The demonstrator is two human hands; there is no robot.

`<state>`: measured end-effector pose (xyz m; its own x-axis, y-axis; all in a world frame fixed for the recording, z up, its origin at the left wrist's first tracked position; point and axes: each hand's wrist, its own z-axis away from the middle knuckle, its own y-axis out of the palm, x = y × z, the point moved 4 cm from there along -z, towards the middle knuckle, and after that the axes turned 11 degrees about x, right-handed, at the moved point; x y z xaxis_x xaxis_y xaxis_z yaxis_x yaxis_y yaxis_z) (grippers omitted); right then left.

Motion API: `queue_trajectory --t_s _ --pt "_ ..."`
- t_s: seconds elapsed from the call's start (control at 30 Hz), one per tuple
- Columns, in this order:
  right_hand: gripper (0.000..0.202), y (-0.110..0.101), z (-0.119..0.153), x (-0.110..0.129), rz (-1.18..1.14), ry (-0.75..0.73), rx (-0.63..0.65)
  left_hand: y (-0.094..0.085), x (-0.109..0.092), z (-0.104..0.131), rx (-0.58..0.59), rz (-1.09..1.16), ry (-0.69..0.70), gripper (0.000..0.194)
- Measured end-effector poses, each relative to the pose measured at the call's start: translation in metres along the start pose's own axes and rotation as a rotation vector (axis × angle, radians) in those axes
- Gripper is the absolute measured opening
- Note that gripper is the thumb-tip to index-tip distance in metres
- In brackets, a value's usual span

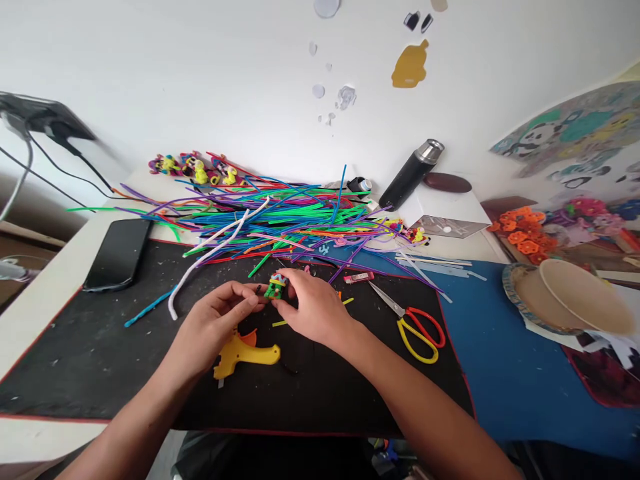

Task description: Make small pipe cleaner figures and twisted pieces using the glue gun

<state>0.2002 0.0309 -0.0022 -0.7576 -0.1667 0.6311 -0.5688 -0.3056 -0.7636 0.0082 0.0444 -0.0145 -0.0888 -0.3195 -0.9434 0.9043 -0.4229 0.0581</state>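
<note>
Beyond the yellow glue gun [253,354], your right hand [317,308] grips the small green figure [275,287]; pinch lightly so its shape isn't squashed. Your left hand [210,323] sits beside it, its grip impossible to tell; steady that wrist for fine alignment.

White wall [225,80] w/ stickers behind lt-coloured table [35,430].
</note>
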Motion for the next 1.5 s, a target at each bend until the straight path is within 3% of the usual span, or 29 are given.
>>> queue_trajectory --t_s 0.3,0.57,0.7,0.87,1.07,1.5 --pt "0.047 -0.010 0.003 0.008 -0.170 -0.044 -0.076 -0.003 -0.018 0.016 0.044 -0.012 -0.019 0.033" --pt "0.048 -0.016 0.010 0.008 -0.393 -0.113 -0.113 0.004 -0.020 0.014 0.013 0.234 0.012 0.033" --pt "0.047 -0.013 0.013 0.004 -0.481 -0.113 -0.112 0.010 -0.023 0.017 0.016 0.240 0.025 0.032" --pt "0.049 -0.010 0.019 0.000 -0.566 -0.131 -0.074 0.011 -0.030 0.021 -0.042 -0.059 0.076 0.033" --pt "0.050 -0.015 0.026 -0.004 -0.635 -0.112 -0.131 0.012 -0.033 0.024 -0.099 -0.459 0.117 0.029" --pt "0.051 -0.008 0.028 -0.006 -0.605 -0.111 -0.098 0.025 -0.053 0.018 -0.137 -0.742 0.229 0.023"
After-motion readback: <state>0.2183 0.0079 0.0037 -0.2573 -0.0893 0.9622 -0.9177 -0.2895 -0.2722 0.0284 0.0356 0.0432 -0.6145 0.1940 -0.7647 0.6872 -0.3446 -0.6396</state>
